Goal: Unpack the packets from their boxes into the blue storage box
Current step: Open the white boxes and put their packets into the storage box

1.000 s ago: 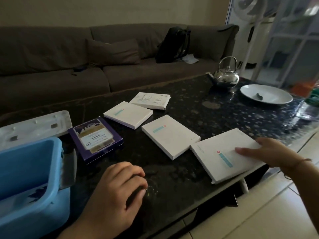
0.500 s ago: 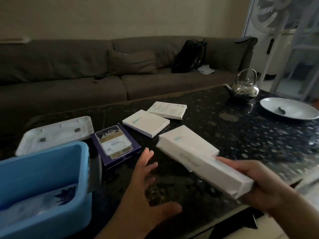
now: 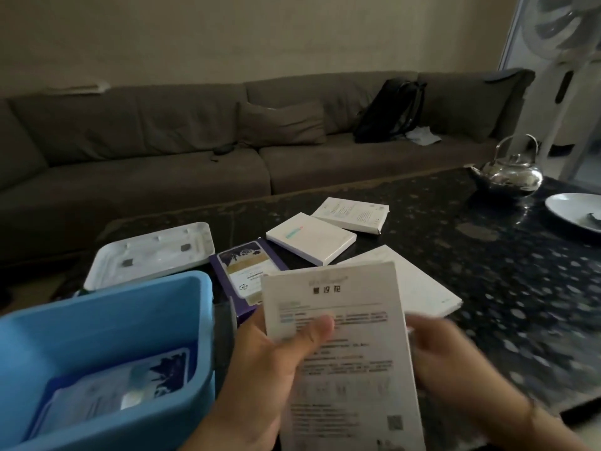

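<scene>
I hold a flat white box (image 3: 351,369) upright in front of me, its printed back facing the camera. My left hand (image 3: 270,362) grips its left edge with the thumb across the print. My right hand (image 3: 455,356), blurred, holds the right edge from behind. The blue storage box (image 3: 107,314) stands at the lower left with a purple-and-white packet (image 3: 130,382) lying inside. On the dark table lie a purple box (image 3: 244,271), a white box (image 3: 310,237), another white box (image 3: 353,213) and a third white box (image 3: 419,284) partly hidden by the held one.
The storage box's white lid (image 3: 153,252) lies upside down behind it. A steel kettle (image 3: 510,172) and a white plate (image 3: 575,208) stand at the table's far right. A brown sofa (image 3: 195,141) with a black backpack (image 3: 390,110) runs behind the table.
My right hand lifted the white box from the table's right edge and brought it in front of me, turned to show its back. My left hand rose from the table and took its left edge.
</scene>
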Available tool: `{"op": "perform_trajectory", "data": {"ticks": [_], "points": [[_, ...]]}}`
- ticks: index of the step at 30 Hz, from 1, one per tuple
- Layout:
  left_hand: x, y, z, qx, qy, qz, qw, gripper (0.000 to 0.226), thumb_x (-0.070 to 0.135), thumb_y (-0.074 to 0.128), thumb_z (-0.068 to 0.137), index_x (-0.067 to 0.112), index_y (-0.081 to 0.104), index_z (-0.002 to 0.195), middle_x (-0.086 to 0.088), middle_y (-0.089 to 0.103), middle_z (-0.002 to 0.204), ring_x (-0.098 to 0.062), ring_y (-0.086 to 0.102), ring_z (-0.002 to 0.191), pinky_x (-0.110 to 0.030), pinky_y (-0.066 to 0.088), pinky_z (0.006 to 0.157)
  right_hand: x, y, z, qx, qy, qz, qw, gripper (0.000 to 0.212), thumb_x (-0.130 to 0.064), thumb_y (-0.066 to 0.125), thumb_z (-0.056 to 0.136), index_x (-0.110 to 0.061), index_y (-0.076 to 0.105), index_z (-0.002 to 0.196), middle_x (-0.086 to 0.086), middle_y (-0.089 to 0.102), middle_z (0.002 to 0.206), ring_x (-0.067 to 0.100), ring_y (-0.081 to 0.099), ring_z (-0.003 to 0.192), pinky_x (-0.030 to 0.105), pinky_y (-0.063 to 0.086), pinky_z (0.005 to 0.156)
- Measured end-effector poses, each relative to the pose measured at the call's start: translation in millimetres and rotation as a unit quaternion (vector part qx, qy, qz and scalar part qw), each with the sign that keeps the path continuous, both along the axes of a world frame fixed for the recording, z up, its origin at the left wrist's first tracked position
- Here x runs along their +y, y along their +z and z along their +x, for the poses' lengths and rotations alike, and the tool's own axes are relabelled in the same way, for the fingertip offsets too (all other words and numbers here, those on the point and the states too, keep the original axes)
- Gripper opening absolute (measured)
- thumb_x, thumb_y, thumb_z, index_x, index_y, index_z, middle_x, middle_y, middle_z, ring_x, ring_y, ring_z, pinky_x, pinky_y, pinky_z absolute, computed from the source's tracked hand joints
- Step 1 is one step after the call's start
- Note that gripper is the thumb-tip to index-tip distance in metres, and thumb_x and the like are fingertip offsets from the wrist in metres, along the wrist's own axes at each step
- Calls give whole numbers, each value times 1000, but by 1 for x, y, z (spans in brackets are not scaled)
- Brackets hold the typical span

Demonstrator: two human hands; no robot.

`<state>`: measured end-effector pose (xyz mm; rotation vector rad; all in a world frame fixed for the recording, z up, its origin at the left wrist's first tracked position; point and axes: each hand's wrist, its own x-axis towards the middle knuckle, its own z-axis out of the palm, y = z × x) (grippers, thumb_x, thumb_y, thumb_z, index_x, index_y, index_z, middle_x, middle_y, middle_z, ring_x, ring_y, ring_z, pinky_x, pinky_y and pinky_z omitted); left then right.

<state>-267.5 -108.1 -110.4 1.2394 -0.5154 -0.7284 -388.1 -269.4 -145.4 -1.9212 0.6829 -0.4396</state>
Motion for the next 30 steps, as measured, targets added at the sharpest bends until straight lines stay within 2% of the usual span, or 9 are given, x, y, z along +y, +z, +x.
{"op": "perform_trajectory", "data": {"ticks": [2, 3, 4, 8, 13, 17, 21, 26, 30], "points": [[0, -1, 1, 15, -10, 34, 999, 30, 13, 71, 76, 13, 70, 106, -12, 77, 99, -30, 75, 90, -40, 62, 70, -11, 15, -6, -107, -83, -60, 989, 11, -14, 63, 92, -23, 70, 91, -5, 75, 75, 6, 69, 63, 29, 60, 61], [1, -2, 1, 13, -15, 43, 999, 32, 13, 70, 76, 14, 68, 108, -11, 77, 98, -29, 75, 88, -41, 62, 70, -15, 30, -9, -136, -115, -120, 977, 7, -21, 65, 89, -24, 68, 95, -8, 74, 81, 4, 70, 72, 25, 60, 62], [1, 1, 0, 11, -5, 68, 998, 32, 13, 70, 77, 16, 67, 109, -10, 77, 97, -29, 76, 87, -42, 61, 71, -12, 35, -10, -187, -103, -187, 959, 15, -29, 64, 85, -24, 67, 99, -11, 73, 91, 3, 69, 85, 24, 60, 66], [2, 3, -1, 17, -8, 106, 994, 24, 13, 69, 85, 25, 67, 105, -8, 78, 93, -29, 76, 85, -52, 58, 81, -2, 42, -3, -183, -18, -378, 908, 35, -48, 64, 84, -30, 62, 114, -11, 62, 124, 9, 59, 115, 30, 54, 89], [4, 5, 1, 21, -43, 99, 994, 23, 13, 71, 81, 26, 70, 100, -15, 76, 95, -35, 74, 87, -53, 58, 81, 7, 45, 22, -120, 59, -371, 919, 53, -70, 55, 76, -35, 67, 113, -19, 66, 114, 4, 62, 106, 33, 58, 84], [6, 3, 5, 23, -74, 103, 992, 24, 11, 71, 81, 22, 68, 103, -18, 75, 98, -37, 74, 90, -51, 58, 81, 5, 42, 25, -113, 65, -315, 940, 40, -62, 65, 71, -35, 72, 99, -20, 68, 95, 3, 65, 86, 21, 56, 72], [5, 1, 7, 2, -86, 123, 989, 27, 12, 71, 84, 18, 64, 109, -17, 75, 100, -37, 73, 92, -55, 56, 85, -2, 37, 26, -106, 67, -274, 954, 19, -39, 76, 75, -37, 74, 94, -19, 68, 91, 1, 63, 86, 15, 53, 70], [4, -2, 6, -13, -92, 131, 987, 29, 10, 69, 84, 11, 63, 112, -17, 75, 99, -36, 74, 91, -51, 58, 82, -4, 28, 25, -131, 62, -300, 943, 20, -42, 67, 82, -31, 76, 96, -20, 70, 90, 3, 65, 83, 20, 55, 70], [4, -1, 6, -15, -96, 130, 987, 30, 11, 69, 82, 12, 64, 111, -16, 76, 99, -34, 74, 91, -48, 59, 81, -5, 26, 23, -169, 58, -397, 900, 25, -38, 58, 92, -21, 75, 97, -11, 72, 93, 4, 67, 79, 25, 58, 65]]}}
